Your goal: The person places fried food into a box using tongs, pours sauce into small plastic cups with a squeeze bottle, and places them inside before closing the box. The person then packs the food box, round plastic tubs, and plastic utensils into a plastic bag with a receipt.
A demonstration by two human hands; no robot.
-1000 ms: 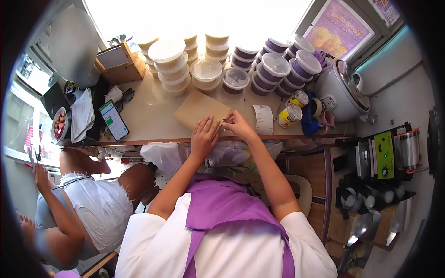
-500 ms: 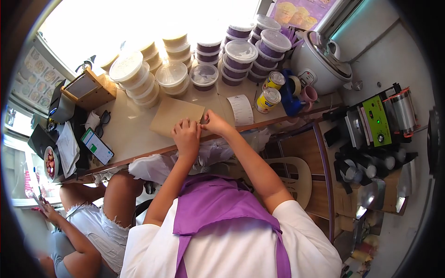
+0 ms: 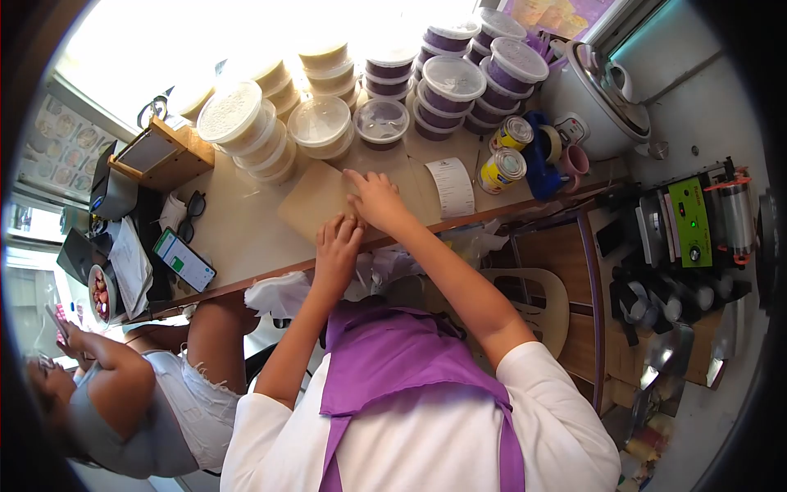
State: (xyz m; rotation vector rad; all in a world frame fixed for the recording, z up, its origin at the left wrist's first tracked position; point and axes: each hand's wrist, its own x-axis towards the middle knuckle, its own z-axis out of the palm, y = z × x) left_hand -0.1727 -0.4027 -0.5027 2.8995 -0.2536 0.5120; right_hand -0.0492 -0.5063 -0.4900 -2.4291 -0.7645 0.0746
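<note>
A flat piece of brown paper point(image 3: 313, 195) lies on the table near its front edge; whether it is a sheet or a bag I cannot tell. My left hand point(image 3: 338, 242) is closed at its near right corner, fingers bent over the paper and close together. Just above it, my right hand point(image 3: 379, 202) rests on the paper's right side with the index finger stretched towards the far edge. Its other fingers are partly hidden. A printed receipt point(image 3: 452, 188) lies to the right of my right hand.
Lidded tubs of pale point(image 3: 320, 127) and purple point(image 3: 453, 84) food stand stacked along the window. Two cans point(image 3: 502, 170), a blue tape dispenser point(image 3: 543, 156), a pink mug point(image 3: 575, 161) and a rice cooker point(image 3: 594, 102) are at right. A phone point(image 3: 185, 260) lies left; a person point(image 3: 123, 394) sits there.
My right hand has moved up along the paper's right side, its index finger now extended instead of pinching the corner. My left hand stays at the near corner. The view has shifted slightly.
</note>
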